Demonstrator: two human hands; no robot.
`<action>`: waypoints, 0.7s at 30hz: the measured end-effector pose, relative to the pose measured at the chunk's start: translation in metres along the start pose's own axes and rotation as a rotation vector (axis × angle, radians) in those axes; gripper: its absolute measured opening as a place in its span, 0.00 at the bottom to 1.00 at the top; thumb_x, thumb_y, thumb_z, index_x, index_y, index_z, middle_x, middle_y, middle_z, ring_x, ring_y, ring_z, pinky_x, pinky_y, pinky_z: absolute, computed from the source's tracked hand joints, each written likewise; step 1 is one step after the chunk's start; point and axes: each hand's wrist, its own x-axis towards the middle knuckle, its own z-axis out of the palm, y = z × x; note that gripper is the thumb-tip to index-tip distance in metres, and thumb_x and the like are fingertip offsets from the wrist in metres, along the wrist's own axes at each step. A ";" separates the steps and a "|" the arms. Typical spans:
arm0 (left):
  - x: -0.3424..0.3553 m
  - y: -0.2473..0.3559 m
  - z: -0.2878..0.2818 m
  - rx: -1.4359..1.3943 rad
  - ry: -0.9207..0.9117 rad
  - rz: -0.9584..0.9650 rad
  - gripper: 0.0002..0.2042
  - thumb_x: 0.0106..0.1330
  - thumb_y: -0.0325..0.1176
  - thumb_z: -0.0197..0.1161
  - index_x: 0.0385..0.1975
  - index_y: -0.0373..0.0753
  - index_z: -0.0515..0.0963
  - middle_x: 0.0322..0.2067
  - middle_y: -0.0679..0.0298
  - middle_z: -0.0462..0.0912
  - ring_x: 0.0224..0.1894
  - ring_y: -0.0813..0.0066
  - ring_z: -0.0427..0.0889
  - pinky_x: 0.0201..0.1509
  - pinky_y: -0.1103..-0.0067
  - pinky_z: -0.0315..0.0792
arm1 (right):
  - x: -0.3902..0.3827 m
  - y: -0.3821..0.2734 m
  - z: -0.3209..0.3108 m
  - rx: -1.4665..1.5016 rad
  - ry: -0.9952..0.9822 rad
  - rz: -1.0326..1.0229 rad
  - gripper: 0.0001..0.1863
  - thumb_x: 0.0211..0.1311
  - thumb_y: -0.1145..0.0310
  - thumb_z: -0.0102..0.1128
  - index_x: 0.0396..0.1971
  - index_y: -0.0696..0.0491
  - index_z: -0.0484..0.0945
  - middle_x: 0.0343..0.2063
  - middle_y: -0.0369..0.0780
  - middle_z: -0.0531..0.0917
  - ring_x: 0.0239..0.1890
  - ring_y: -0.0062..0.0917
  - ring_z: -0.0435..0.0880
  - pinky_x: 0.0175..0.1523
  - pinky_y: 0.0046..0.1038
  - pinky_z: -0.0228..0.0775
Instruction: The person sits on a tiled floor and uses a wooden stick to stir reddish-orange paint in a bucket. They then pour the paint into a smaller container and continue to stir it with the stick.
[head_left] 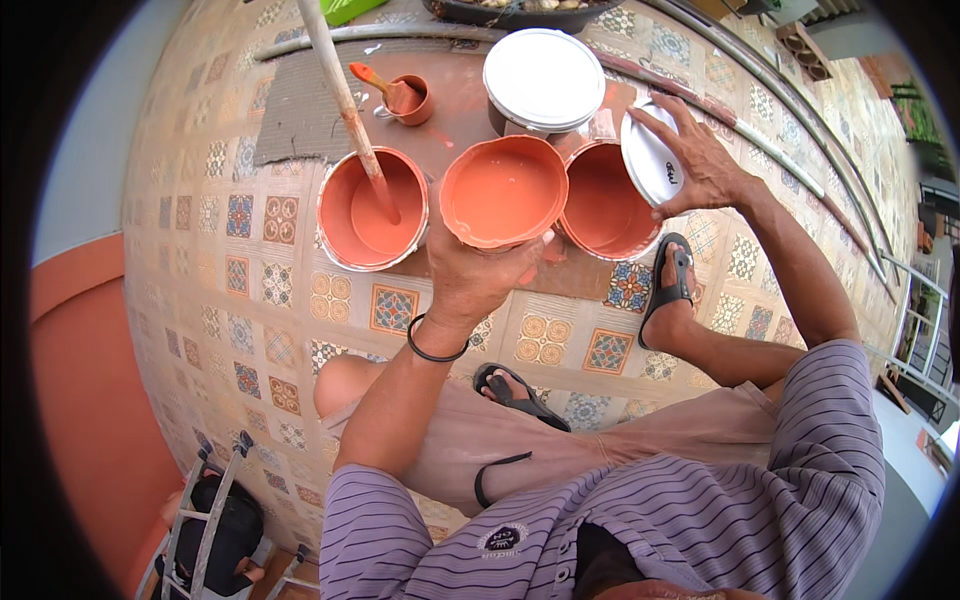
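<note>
My left hand (pixel 475 275) is wrapped round a small tub (pixel 505 242) of orange paint (pixel 503 190), held up in front of me. In my right hand (pixel 703 160) is a round white lid (pixel 650 158), tilted on edge beside the rim of the right paint bucket (pixel 606 165). That bucket's inside is coated orange. A second paint bucket (pixel 338 205) stands to the left, with a long wooden stick (pixel 345 105) standing in its orange paint. Behind the tub is a dark bucket with a white lid (pixel 543 78) on it.
A small cup (pixel 418 112) with a paintbrush (pixel 372 78) stands behind the left bucket. Paint-stained cardboard (pixel 460 90) lies under the buckets on patterned tiles. Long poles (pixel 740 125) lie at the far right. Another person (pixel 232 530) is by a ladder (pixel 212 520) at lower left.
</note>
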 end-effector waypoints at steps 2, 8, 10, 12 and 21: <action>0.006 0.001 -0.002 0.021 0.004 0.019 0.45 0.55 0.25 0.89 0.72 0.32 0.67 0.64 0.52 0.85 0.64 0.63 0.89 0.65 0.68 0.87 | -0.005 -0.052 0.008 -0.134 -0.097 -0.064 0.85 0.23 0.35 0.93 0.90 0.25 0.52 0.85 0.53 0.53 0.87 0.60 0.53 0.82 0.77 0.58; 0.016 0.000 -0.008 0.028 0.033 0.104 0.46 0.53 0.25 0.90 0.72 0.31 0.67 0.64 0.51 0.84 0.65 0.62 0.88 0.66 0.68 0.86 | 0.002 -0.114 0.038 -0.169 -0.187 -0.025 0.81 0.29 0.35 0.91 0.90 0.23 0.51 0.87 0.54 0.50 0.89 0.63 0.46 0.80 0.85 0.51; 0.013 0.000 -0.010 0.050 0.041 0.099 0.46 0.53 0.25 0.90 0.72 0.31 0.67 0.64 0.50 0.84 0.66 0.62 0.88 0.66 0.68 0.86 | 0.004 -0.113 0.042 -0.177 -0.181 0.006 0.80 0.30 0.35 0.91 0.90 0.22 0.51 0.87 0.54 0.50 0.89 0.63 0.46 0.79 0.86 0.50; 0.010 0.000 -0.012 0.063 0.046 0.086 0.46 0.53 0.25 0.90 0.72 0.31 0.66 0.65 0.50 0.83 0.66 0.61 0.88 0.66 0.68 0.86 | 0.004 -0.111 0.046 -0.182 -0.177 0.001 0.79 0.32 0.33 0.89 0.90 0.24 0.52 0.88 0.55 0.48 0.90 0.62 0.44 0.79 0.86 0.49; 0.000 0.003 -0.023 0.037 0.040 0.084 0.47 0.53 0.26 0.90 0.72 0.32 0.65 0.67 0.49 0.81 0.68 0.61 0.86 0.68 0.67 0.86 | -0.003 -0.093 0.067 -0.244 -0.152 -0.072 0.79 0.39 0.03 0.63 0.90 0.30 0.52 0.89 0.57 0.42 0.91 0.61 0.32 0.83 0.83 0.26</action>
